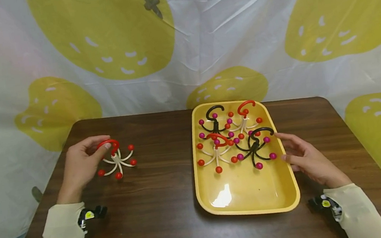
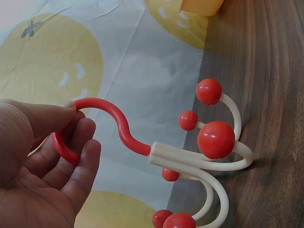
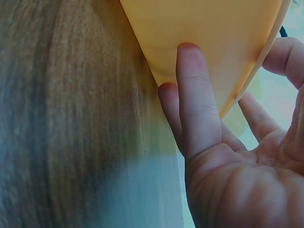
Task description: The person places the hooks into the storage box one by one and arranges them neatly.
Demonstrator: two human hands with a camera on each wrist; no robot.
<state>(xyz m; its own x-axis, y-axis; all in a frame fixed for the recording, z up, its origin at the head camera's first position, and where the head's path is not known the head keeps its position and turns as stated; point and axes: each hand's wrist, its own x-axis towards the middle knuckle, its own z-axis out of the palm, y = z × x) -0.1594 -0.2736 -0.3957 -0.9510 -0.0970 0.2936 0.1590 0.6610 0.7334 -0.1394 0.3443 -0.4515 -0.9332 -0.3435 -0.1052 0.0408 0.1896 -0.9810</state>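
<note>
Fingertips of the right hand were partly hidden under the yellow tray's right rim, fingers straight, pressed on its wall. Well left of the tray, the left hand pinched the red hook of a white hanger with red balls, standing on bare table. Four similar hangers crowded the tray's far half.

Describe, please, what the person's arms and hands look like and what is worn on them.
Both arms wear long, pale cream sleeves that end at the wrist. The left hand and right hand are bare, without gloves; no rings or watch show. Under each wrist sits a small black device with a round yellow and white mark: the left device and the right device.
</note>
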